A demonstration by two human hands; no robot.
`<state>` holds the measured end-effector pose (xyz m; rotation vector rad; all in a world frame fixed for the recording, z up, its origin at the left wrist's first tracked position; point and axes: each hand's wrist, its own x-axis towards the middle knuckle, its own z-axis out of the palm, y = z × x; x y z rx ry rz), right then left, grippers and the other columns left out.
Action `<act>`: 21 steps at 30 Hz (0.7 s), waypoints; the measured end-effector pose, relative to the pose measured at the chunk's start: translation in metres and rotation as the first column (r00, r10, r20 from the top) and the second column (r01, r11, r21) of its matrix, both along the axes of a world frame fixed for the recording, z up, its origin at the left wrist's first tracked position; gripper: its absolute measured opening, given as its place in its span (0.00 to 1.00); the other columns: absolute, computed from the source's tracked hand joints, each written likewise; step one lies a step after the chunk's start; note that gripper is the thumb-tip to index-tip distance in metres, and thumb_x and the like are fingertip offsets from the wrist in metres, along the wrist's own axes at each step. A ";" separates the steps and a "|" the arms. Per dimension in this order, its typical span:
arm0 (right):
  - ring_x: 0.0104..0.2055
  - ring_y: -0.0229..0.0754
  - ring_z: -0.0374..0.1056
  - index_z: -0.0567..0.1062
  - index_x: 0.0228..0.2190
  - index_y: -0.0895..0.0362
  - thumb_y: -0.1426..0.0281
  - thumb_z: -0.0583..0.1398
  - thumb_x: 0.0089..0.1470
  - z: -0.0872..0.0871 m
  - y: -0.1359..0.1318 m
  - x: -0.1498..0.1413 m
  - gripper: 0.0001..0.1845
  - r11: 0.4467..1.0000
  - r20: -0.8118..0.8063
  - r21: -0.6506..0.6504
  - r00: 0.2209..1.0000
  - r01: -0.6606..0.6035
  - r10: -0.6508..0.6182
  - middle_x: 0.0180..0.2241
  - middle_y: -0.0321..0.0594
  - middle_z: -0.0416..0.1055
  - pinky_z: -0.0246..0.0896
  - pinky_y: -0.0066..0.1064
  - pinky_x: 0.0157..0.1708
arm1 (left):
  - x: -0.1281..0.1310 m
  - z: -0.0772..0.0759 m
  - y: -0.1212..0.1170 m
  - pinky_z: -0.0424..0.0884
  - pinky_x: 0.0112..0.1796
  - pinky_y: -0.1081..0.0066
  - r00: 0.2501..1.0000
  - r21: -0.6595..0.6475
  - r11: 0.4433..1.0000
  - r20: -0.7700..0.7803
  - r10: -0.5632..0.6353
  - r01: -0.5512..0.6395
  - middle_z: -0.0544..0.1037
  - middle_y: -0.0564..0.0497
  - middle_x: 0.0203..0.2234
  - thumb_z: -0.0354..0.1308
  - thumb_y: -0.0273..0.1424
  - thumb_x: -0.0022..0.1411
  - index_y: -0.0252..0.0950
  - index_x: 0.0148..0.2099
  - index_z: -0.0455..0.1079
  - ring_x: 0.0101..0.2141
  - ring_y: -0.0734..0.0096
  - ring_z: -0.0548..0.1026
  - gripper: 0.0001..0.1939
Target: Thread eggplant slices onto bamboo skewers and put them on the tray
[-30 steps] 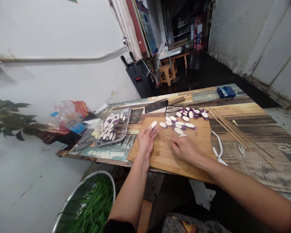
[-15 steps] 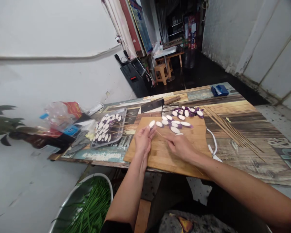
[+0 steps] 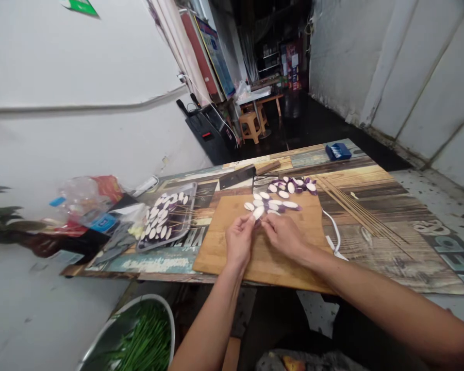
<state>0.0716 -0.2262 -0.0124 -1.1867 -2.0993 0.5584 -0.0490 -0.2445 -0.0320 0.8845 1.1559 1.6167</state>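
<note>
My left hand (image 3: 239,241) is closed on an eggplant slice (image 3: 258,212), its white face turned up at the fingertips. Close on its right, my right hand (image 3: 285,234) pinches a thin bamboo skewer, mostly hidden between the fingers. Both hands are over the wooden cutting board (image 3: 220,232). Loose purple-edged eggplant slices (image 3: 290,205) lie on the board just beyond my hands. A further pile of eggplant slices (image 3: 291,187) sits at the board's far edge. To the left, a clear tray (image 3: 189,206) holds skewered slices, their sticks pointing right.
A cleaver (image 3: 237,176) lies behind the board. Bare bamboo skewers (image 3: 359,211) are spread at right, near a white strap (image 3: 337,232) and a blue box (image 3: 338,151). A plastic bottle (image 3: 79,198) stands at left. Below the table edge is a metal bowl (image 3: 172,330) of green stalks.
My left hand has moved right with an eggplant slice, and my hands are now nearly together. Less of the skewer shows between them. The head view has shifted slightly.
</note>
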 end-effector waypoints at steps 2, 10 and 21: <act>0.23 0.37 0.61 0.69 0.23 0.60 0.73 0.51 0.54 -0.001 0.002 0.002 0.11 1.000 -0.014 0.004 1.000 0.025 -0.025 0.22 0.39 0.70 0.47 0.27 0.24 | 0.002 0.000 -0.003 0.68 0.41 0.68 0.995 0.008 1.000 -0.095 -0.012 0.013 0.77 0.45 0.33 0.60 0.33 0.51 0.31 0.38 0.71 0.35 0.69 0.75 0.12; 0.26 0.37 0.65 0.72 0.27 0.59 0.71 0.50 0.54 -0.006 0.022 0.010 0.12 0.981 -0.198 -0.103 0.964 0.162 -0.180 0.21 0.36 0.68 0.51 0.24 0.25 | -0.051 0.028 0.050 0.48 0.55 0.65 0.876 0.077 0.995 -0.472 0.097 -0.068 0.75 0.46 0.40 0.64 0.21 0.40 0.38 0.32 0.74 0.54 0.58 0.61 0.13; 0.24 0.36 0.64 0.73 0.26 0.59 0.71 0.51 0.53 -0.008 0.021 0.011 0.12 0.987 -0.243 -0.102 0.959 0.127 -0.148 0.19 0.35 0.67 0.54 0.23 0.24 | -0.055 0.022 0.060 0.66 0.36 0.70 0.829 -0.047 0.997 -0.554 -0.074 0.058 0.75 0.49 0.23 0.66 0.27 0.38 0.34 0.26 0.68 0.33 0.64 0.74 0.10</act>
